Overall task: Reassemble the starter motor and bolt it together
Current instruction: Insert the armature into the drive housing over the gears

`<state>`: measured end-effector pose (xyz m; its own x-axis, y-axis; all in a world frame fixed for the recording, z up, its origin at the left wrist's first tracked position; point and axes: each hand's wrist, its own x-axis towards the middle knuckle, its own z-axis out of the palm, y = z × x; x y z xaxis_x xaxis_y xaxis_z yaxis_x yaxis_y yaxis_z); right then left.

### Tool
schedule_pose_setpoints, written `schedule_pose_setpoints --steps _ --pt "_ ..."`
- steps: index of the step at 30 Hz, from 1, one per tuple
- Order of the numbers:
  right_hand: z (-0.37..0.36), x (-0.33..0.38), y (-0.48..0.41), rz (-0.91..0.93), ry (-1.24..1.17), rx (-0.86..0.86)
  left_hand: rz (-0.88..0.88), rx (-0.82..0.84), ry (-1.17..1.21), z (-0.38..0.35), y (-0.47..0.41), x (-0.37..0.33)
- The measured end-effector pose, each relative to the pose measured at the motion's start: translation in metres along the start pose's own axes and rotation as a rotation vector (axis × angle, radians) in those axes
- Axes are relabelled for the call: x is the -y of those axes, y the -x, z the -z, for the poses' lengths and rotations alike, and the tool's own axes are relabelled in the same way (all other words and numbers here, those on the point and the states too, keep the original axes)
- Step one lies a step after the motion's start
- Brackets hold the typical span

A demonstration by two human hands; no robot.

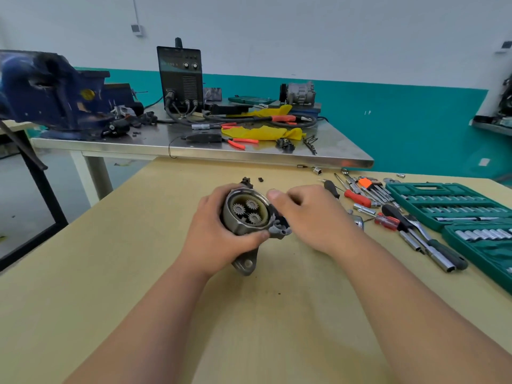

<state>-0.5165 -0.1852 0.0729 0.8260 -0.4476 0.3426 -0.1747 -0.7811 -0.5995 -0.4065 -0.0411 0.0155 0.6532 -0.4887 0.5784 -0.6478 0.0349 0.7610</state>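
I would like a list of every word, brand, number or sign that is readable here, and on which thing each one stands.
No text can be read with certainty.
Black welding machine: pale marks on the front panel, too blurred.
Blue bench vise: yellow sticker, too blurred.
Green plastic socket case: no legible print.
Grey metal starter motor housing: no marking visible.

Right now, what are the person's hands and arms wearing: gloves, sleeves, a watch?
Nothing shows: the left hand and right hand are ungloved, with no rings, and both forearms are uncovered to the frame's edge, with no sleeves, watch or bands.
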Motion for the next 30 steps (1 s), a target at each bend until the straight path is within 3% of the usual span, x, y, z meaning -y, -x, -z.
schedule_pose_setpoints --steps 6,10,15,19,22,25,28,30 --pt "-0.002 0.001 -0.010 -0.033 0.216 0.316 -0.047 0.029 -0.121 -0.004 0.003 0.005" --pt "-0.010 -0.005 -0.008 -0.104 0.101 0.184 -0.056 0.068 -0.132 -0.005 0.000 0.005" --pt "-0.009 0.001 -0.006 0.006 0.197 -0.210 -0.063 0.090 -0.241 -0.002 -0.002 0.009" --pt "0.002 0.001 -0.016 0.041 0.153 -0.197 0.033 0.022 -0.128 0.003 -0.001 0.013" --pt "0.003 -0.016 -0.017 -0.055 -0.164 -0.216 0.138 -0.055 0.111 0.011 -0.004 0.015" --pt "-0.011 -0.034 -0.015 -0.261 -0.480 -0.111 0.257 -0.131 0.316 0.016 -0.010 0.020" --pt "-0.030 -0.034 -0.017 -0.514 -1.267 -0.046 0.346 -0.209 0.530 0.024 -0.014 0.022" --pt "-0.038 -0.026 -0.021 -0.589 -1.555 -0.005 0.367 -0.256 0.660 0.033 -0.019 0.023"
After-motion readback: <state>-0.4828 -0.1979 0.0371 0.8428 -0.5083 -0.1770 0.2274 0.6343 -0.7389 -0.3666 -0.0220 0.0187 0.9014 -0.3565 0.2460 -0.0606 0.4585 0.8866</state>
